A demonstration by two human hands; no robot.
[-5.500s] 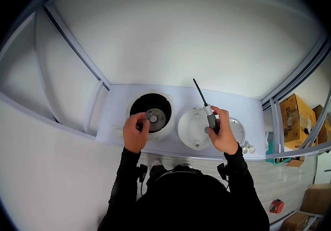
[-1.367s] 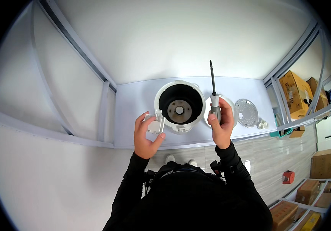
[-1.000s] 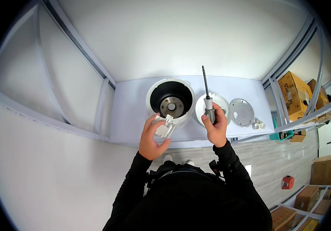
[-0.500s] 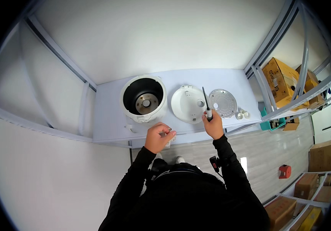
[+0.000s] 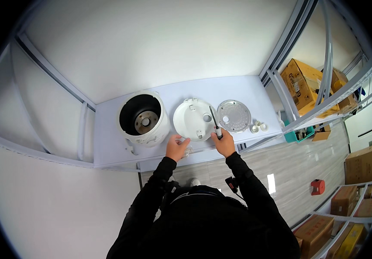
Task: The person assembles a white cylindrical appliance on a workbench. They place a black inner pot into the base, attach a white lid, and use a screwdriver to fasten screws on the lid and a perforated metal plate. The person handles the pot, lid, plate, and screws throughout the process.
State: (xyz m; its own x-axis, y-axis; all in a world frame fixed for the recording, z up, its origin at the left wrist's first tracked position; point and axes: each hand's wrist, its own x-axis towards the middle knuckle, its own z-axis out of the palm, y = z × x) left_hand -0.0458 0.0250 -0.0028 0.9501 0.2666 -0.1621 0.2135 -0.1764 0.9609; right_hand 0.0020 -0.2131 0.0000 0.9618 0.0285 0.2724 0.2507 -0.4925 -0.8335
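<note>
Now that the left hand (image 5: 176,149) has moved from the cooker body (image 5: 163,126) to the white lid (image 5: 188,121), work apparently centres there, right hand (image 5: 225,145) grasping the screwdriver (image 5: 218,131) at its right edge, left-finger grip indeterminable.

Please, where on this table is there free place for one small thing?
Bare: the back strip between the wall and lid; the back right corner, behind the cups; a narrow strip left of the pot. Crowded: the lid's front edge, between left hand and right hand.
</note>
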